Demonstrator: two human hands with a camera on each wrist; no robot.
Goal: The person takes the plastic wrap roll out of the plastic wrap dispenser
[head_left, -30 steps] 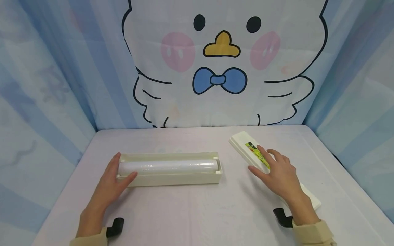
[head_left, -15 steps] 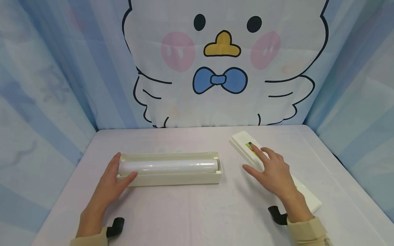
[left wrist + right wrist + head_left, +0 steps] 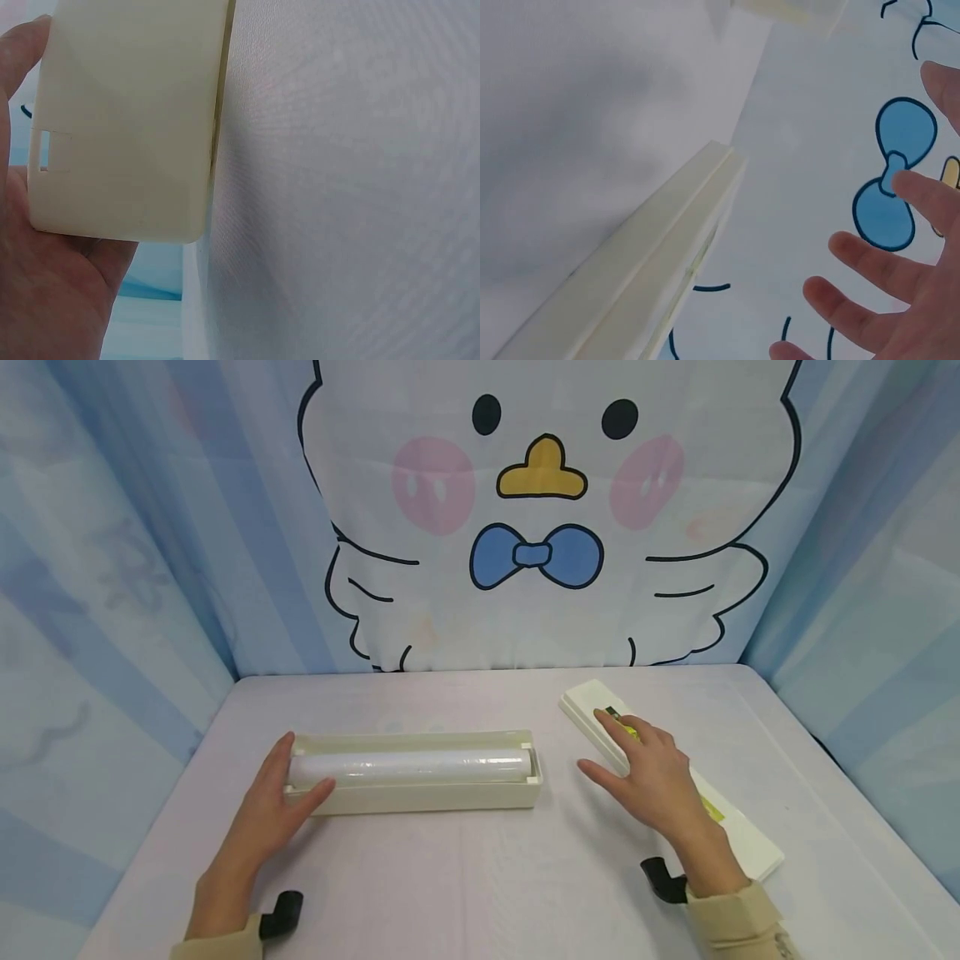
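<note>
A long cream box (image 3: 427,800) lies open-topped on the table, with a clear-wrapped roll of film (image 3: 420,767) inside it. My left hand (image 3: 258,814) holds the box's left end, thumb over the front edge and fingers at the back. In the left wrist view, the palm sits beside the end wall (image 3: 127,127). My right hand (image 3: 656,781) hovers over the cream lid (image 3: 742,839), which lies slanted at the right with a yellow-green label partly covered. The right wrist view shows that hand's fingers (image 3: 874,262) spread, apart from the lid, holding nothing.
A white cloth covers the table (image 3: 450,893). Blue and white curtains (image 3: 112,610) enclose it at the sides, and a backdrop with a cartoon figure (image 3: 532,610) hangs at the back. Each wrist carries a black mount (image 3: 283,914).
My right hand has moved left over the lid, uncovering more of the lid's near end. The left hand, the box and the lid stay where they were.
</note>
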